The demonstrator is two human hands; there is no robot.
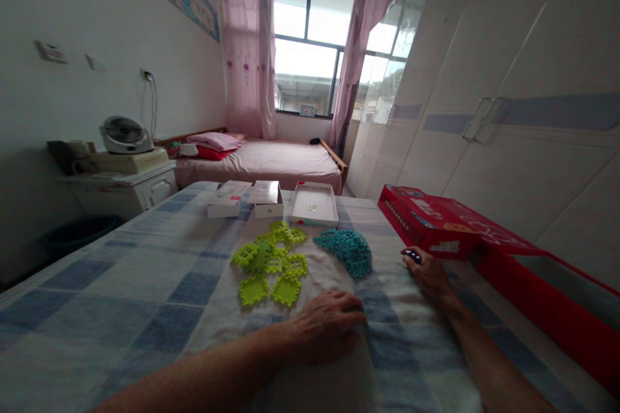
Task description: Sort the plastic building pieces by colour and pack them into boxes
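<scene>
My left hand (327, 326) rests palm down on the checked bedspread (145, 271), fingers curled under, just below a cluster of lime-green interlocking plastic tiles (271, 261). Nothing shows in it. My right hand (429, 274) lies further right on the cloth, fingers closed round a small dark device with tiny lights (413, 255). A heap of teal plastic tiles (346, 248) sits between the green cluster and my right hand.
A red cardboard box (426, 219) and its open red lid (552, 297) lie along the right edge. Two small white boxes (247, 199) and an open white tray (314, 204) stand at the far side. A nightstand with a fan (124, 135) is at left.
</scene>
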